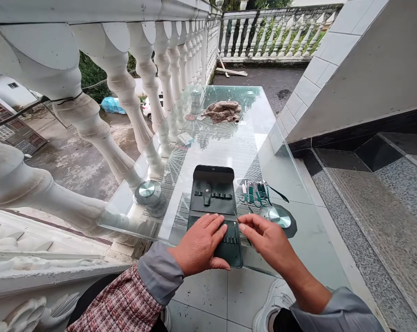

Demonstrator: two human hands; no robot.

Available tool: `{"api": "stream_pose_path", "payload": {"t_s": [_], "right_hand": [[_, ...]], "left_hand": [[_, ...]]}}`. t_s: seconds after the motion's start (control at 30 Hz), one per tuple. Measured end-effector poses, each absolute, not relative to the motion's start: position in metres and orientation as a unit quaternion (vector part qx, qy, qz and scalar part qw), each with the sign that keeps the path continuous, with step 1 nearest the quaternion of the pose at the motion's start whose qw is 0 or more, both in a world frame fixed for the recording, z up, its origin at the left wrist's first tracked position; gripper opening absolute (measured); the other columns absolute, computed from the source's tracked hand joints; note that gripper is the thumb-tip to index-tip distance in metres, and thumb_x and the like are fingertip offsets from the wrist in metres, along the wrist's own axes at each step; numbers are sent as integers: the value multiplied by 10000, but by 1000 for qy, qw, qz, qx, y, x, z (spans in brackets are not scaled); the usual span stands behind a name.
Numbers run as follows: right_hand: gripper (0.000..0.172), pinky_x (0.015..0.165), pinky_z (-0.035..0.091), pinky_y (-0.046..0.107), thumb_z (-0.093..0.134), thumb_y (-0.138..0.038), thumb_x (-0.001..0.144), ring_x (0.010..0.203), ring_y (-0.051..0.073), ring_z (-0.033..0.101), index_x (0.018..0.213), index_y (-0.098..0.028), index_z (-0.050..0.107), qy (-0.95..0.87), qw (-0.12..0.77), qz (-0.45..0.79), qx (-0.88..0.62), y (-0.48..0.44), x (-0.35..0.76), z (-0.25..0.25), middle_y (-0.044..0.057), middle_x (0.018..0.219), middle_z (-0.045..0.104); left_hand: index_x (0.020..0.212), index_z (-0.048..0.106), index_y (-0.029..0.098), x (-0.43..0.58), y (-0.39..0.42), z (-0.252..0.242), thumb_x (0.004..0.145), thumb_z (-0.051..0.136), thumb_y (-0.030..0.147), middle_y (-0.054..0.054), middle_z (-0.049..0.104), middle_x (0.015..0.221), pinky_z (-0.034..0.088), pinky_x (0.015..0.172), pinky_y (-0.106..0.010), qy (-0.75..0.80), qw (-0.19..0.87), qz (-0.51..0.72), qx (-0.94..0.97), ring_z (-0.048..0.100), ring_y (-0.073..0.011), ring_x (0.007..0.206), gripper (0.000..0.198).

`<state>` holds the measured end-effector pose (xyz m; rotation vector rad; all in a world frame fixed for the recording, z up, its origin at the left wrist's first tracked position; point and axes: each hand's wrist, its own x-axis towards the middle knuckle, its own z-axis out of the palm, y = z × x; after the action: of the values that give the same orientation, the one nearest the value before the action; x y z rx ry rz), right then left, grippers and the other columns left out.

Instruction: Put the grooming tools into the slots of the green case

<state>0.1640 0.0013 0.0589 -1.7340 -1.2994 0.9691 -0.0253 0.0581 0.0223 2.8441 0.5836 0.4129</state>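
A dark green manicure case (pixel 213 207) lies unfolded on the glass table, its flap at the far end and several elastic loops across both halves. My left hand (pixel 203 242) rests flat on the near half, fingers stretched out, covering part of it. At the case's right edge, the thumb and forefinger of my right hand (pixel 263 235) are pinched together; what they hold is too small to make out. A slim metal tool (pixel 235 240) sits along the right side of the near half. Green-handled nail clippers (pixel 250 191) and scissors (pixel 261 202) lie just beyond my right hand.
The glass table (pixel 229 143) has round metal caps, one by my right hand (pixel 280 216) and one at left (pixel 147 189). Farther back lie a crumpled brown cloth (pixel 223 111) and a small box (pixel 185 138). A white balustrade (pixel 148 74) borders the left; stone steps (pixel 377 203) rise at right.
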Motion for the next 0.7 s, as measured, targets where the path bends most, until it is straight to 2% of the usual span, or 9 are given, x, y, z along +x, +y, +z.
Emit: {"api": "stream_pose_path", "payload": {"t_s": [0.2, 0.43, 0.7], "right_hand": [[160, 606, 429, 269, 471, -266, 809, 639, 150, 557, 794, -217, 623, -633, 275, 255, -677, -38, 166, 40, 23, 718, 623], [193, 603, 383, 263, 427, -143, 823, 646, 156, 567, 797, -194, 612, -700, 229, 88, -670, -47, 157, 30, 32, 722, 611], [227, 564, 292, 278, 432, -104, 808, 585, 154, 491, 687, -198, 600, -729, 168, -26, -663, -46, 149, 32, 32, 657, 565]], "left_hand": [[1244, 470, 70, -20, 54, 23, 625, 602, 722, -228, 444, 1328, 316, 1039, -519, 226, 86, 137, 961, 396, -356, 1247, 909], [1224, 495, 41, -16, 53, 24, 621, 587, 738, -239, 462, 1304, 331, 1028, -503, 239, 68, 136, 959, 417, -368, 1219, 926], [1212, 499, 52, -15, 51, 24, 603, 615, 729, -231, 474, 1292, 338, 1023, -492, 241, 61, 144, 958, 432, -359, 1203, 918]]}}
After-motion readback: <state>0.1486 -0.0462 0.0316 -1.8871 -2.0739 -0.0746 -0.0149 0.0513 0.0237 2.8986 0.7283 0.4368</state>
